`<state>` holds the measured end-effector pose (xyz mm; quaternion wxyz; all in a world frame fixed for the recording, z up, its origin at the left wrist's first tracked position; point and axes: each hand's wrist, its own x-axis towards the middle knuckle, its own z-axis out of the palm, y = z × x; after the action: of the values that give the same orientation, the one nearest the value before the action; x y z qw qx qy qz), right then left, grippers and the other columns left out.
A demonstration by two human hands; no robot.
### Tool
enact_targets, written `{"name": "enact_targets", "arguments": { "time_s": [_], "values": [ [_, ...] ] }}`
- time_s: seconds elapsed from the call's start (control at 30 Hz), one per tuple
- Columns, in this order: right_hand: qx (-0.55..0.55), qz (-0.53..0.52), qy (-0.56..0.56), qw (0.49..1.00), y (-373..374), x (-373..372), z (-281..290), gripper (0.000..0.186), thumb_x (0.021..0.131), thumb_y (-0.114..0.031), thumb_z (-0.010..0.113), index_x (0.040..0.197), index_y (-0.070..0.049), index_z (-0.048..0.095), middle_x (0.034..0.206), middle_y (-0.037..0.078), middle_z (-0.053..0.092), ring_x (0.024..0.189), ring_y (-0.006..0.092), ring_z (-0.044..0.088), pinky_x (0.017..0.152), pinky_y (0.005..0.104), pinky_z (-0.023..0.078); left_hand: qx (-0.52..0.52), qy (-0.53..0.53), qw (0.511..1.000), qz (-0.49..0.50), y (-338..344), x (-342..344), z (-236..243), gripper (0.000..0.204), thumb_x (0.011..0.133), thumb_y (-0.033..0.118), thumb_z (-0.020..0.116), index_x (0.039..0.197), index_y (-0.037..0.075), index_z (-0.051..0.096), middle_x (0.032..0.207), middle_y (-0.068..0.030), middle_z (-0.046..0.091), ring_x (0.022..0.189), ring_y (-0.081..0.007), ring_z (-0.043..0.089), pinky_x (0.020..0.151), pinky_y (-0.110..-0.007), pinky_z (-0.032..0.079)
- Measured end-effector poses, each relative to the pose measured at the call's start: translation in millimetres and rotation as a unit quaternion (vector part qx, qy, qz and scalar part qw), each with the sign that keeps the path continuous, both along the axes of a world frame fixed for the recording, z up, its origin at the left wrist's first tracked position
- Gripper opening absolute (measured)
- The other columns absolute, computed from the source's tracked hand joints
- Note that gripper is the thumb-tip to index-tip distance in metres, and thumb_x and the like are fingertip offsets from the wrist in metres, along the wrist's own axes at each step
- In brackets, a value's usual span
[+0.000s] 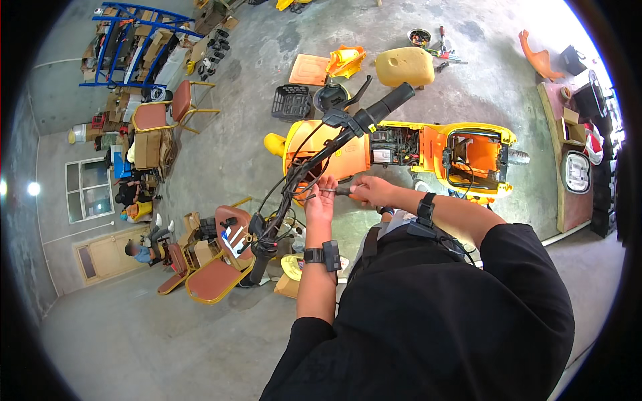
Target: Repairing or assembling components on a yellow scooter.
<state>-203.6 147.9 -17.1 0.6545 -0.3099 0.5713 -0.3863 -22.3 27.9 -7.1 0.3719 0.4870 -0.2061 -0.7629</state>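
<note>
Both hands on handlebar

The person wears a black short-sleeved top (loose, filling the lower part of the view), its sleeves ending above the elbows. The left hand has a black wrist strap carrying a small dark box. The right hand has a similar black band with a boxy black unit.
</note>
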Motion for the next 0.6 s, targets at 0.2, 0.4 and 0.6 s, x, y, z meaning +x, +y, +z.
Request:
{"name": "enact_targets", "arguments": {
  "time_s": [0.2, 0.4, 0.6],
  "values": [
    [0.058, 0.092, -0.066, 0.992, -5.0, -12.0, 18.9, 0.047, 0.099, -0.045, 0.053, 0.119, -0.003, 0.059, 0.076, 0.007, 0.067, 0.054, 0.0117, 0.058, 0.048, 0.0259, 0.045, -0.003, 0.005, 1.0, -0.006, 1.8, 0.4, 3.6, 0.031, 0.105, 0.02, 0.041, 0.114, -0.005, 0.057, 0.114, -0.0184, 0.067, 0.114, -0.0366, 0.062, 0.1, -0.05, 0.051],
    [-0.04, 0.019, -0.001, 0.999, 0.1, 1.7, 5.0, 0.049, 0.089, -0.036, 0.071, 0.123, -0.003, 0.059, 0.097, 0.008, 0.064, 0.084, 0.0151, 0.062, 0.07, 0.0289, 0.05, -0.001, 0.035, 0.999, -0.013, 1.5, 4.1, 2.8, 0.03, 0.104, 0.021, 0.044, 0.113, -0.004, 0.058, 0.115, -0.0184, 0.067, 0.112, -0.0361, 0.063, 0.099, -0.049, 0.052],
    [-0.067, 0.021, 0.033, 0.997, -0.9, 0.0, 1.6, 0.053, 0.081, -0.032, 0.079, 0.123, -0.005, 0.059, 0.1, 0.007, 0.061, 0.094, 0.0176, 0.057, 0.086, 0.0322, 0.047, -0.006, 0.047, 0.999, -0.02, 0.4, 5.2, 1.3, 0.028, 0.102, 0.021, 0.049, 0.108, -0.003, 0.062, 0.112, -0.0169, 0.069, 0.11, -0.0348, 0.064, 0.098, -0.05, 0.052]
  ]
}}
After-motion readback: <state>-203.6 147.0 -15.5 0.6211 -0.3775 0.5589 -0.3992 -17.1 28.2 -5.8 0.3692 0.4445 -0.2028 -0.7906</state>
